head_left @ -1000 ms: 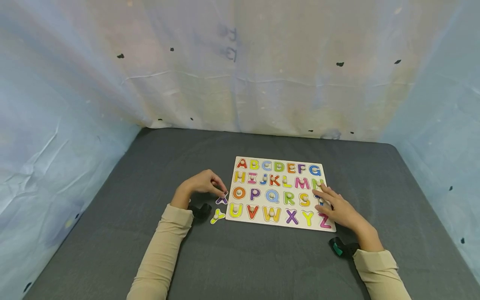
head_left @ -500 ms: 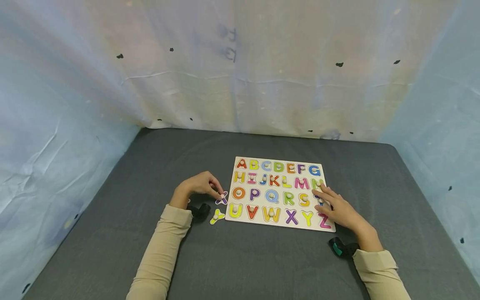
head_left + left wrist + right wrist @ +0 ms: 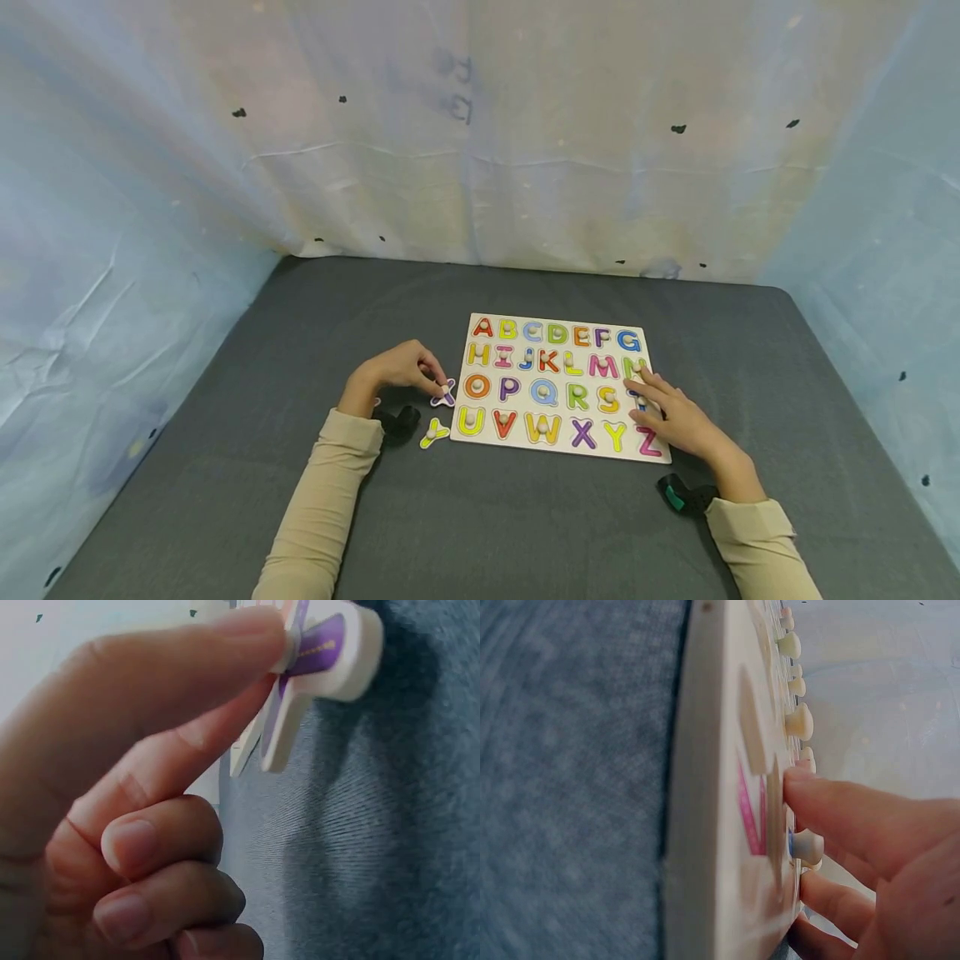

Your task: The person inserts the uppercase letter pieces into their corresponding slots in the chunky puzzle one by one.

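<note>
My left hand (image 3: 401, 368) pinches the knob of a purple letter X puzzle piece (image 3: 330, 649) between thumb and forefinger, the other fingers curled in. This piece is just off the left edge of the alphabet puzzle board (image 3: 561, 393); in the left wrist view it stands tilted. A yellow Y piece (image 3: 433, 433) lies nearby on the cloth. My right hand (image 3: 678, 421) rests on the board's right side with fingers spread, around a pale knob (image 3: 808, 846) in the right wrist view. It covers part of the N and the letters below. The board's X, Y and Z spots show no knobs.
Dark grey cloth (image 3: 525, 533) covers the table. A small pale-edged thing (image 3: 377, 402) is mostly hidden behind my left wrist. Black wrist mounts (image 3: 401, 425) sit beneath both wrists. Pale draped sheets (image 3: 555, 208) stand behind and at both sides.
My left fingertips have shifted slightly on the X piece, which has turned a little, its knob now showing at the fingertips. My right hand and the board stay still.
</note>
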The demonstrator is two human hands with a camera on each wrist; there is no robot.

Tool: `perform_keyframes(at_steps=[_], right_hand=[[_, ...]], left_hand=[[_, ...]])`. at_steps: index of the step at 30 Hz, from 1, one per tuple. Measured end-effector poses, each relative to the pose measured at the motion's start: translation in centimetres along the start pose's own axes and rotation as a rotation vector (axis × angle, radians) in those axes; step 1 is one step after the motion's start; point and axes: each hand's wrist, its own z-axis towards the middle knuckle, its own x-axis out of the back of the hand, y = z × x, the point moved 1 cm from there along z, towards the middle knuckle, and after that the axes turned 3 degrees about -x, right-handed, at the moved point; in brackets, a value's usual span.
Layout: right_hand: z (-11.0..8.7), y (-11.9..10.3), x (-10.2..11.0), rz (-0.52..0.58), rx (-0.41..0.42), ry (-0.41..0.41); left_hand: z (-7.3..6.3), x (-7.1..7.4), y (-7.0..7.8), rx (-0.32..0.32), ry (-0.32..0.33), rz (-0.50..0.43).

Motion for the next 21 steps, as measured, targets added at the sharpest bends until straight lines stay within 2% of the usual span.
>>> perform_keyframes(at_steps=[5,15,21], right_hand=[[-0.1,0.2,0.0,0.003,-0.008,-0.004],[0.0,0.0,0.1,0.000,-0.022,-0.015],[0.0,0.0,0.0,-0.001,-0.016,-0.010]], left_hand=[[-0.1,0.2,0.5,-0.006,0.015,-0.011],[0.0,-0.7,2.8,-0.150,0.006,-0.035],[0.6,-1.8,3.9,-0.199,0.017,-0.028]])
